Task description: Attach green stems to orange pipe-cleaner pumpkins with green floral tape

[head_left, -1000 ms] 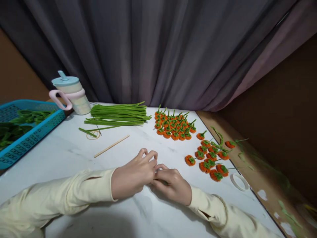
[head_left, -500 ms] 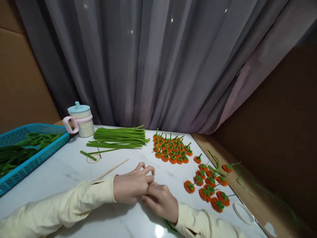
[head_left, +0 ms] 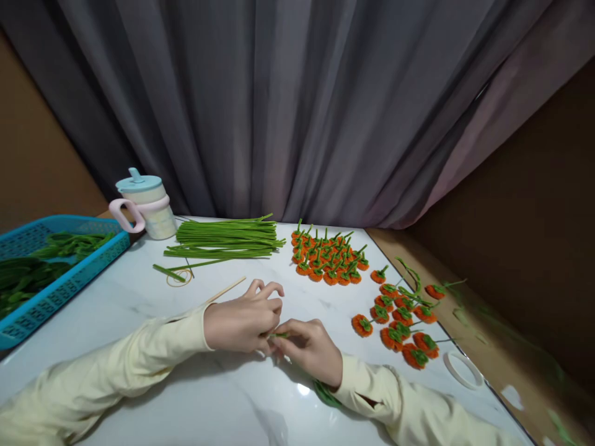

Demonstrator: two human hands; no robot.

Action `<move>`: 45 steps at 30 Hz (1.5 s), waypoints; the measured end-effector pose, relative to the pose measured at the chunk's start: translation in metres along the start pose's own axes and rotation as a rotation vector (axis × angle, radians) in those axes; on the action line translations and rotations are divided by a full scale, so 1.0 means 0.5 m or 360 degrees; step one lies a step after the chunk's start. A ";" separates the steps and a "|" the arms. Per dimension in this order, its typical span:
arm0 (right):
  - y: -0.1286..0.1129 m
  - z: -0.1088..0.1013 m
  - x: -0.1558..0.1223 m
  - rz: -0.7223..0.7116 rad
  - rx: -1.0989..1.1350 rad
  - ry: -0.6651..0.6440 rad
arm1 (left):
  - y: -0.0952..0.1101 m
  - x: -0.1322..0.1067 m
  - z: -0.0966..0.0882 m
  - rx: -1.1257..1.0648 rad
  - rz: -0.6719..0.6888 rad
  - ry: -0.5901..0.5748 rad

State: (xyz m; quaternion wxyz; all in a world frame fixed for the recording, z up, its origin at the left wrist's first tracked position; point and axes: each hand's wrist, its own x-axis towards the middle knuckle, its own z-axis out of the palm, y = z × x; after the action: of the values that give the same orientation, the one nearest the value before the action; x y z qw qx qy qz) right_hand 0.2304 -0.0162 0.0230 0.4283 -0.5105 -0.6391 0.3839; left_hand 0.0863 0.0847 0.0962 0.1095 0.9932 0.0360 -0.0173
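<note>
My left hand [head_left: 242,322] and my right hand [head_left: 311,350] meet low in the middle of the white marble table [head_left: 139,322]. The fingers of both pinch together on a short green pipe-cleaner piece [head_left: 279,335] that shows between them. A bit of green pipe cleaner [head_left: 325,393] also pokes out under my right wrist. A bundle of straight green pipe cleaners [head_left: 225,238] lies beyond my hands. To the right are several orange pipe-cleaner pumpkins with green stems [head_left: 328,257], and a second loose group of pumpkins [head_left: 400,316].
A blue basket [head_left: 41,282] with green pieces stands at the left edge. A lidded cup with a pink handle [head_left: 144,204] sits behind it. A wooden stick [head_left: 227,288], a rubber band [head_left: 179,279] and a white ring [head_left: 462,370] lie on the table. A grey curtain hangs behind.
The view has dipped again, so everything sits higher in the frame. My hands stay together; a green piece now shows between the fingertips.
</note>
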 end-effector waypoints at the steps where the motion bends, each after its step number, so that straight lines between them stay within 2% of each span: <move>1: -0.001 -0.001 0.003 0.0064 0.0110 -0.0006 | 0.004 -0.002 0.001 0.0039 -0.0031 0.0038; 5: 0.001 -0.002 0.009 0.0118 0.0264 0.0009 | 0.012 -0.003 0.003 0.0091 -0.0110 0.0090; 15: -0.001 -0.005 0.003 0.0046 0.0111 -0.0022 | 0.021 -0.006 0.018 0.0207 -0.0084 0.0129; 20: 0.002 -0.006 0.000 -0.0018 0.0206 -0.0071 | 0.019 -0.004 0.006 -0.0016 -0.0080 0.0088; 23: 0.002 -0.008 -0.004 -0.0218 -0.0021 -0.0039 | 0.013 0.003 -0.003 -0.0181 -0.0131 -0.0060; 27: 0.003 -0.007 -0.004 -0.0730 -0.0277 0.0061 | 0.001 0.012 -0.009 -0.0420 -0.0148 -0.0255; 31: 0.008 -0.003 -0.007 -0.1156 -0.0588 0.0059 | -0.010 0.019 -0.017 -0.0564 -0.0207 -0.0465; 34: 0.010 -0.002 -0.013 -0.1398 -0.0920 0.0090 | -0.023 0.024 -0.021 -0.0680 -0.0262 -0.0666; 36: 0.011 -0.002 -0.016 -0.1470 -0.1070 0.0142 | -0.029 0.024 -0.020 -0.0691 -0.0249 -0.0697; 38: 0.011 -0.001 -0.017 -0.1452 -0.1095 0.0173 | -0.028 0.019 -0.016 -0.0576 -0.0195 -0.0588; 45: 0.009 0.001 -0.011 -0.1153 -0.0732 0.0151 | 0.028 -0.013 0.004 0.0151 -0.0073 0.0235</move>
State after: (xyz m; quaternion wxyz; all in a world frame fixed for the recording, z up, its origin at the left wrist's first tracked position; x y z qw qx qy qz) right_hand 0.2320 -0.0206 0.0176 0.4394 -0.3524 -0.8257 0.0323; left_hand 0.0808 0.0704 0.0976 0.0589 0.9947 0.0658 0.0518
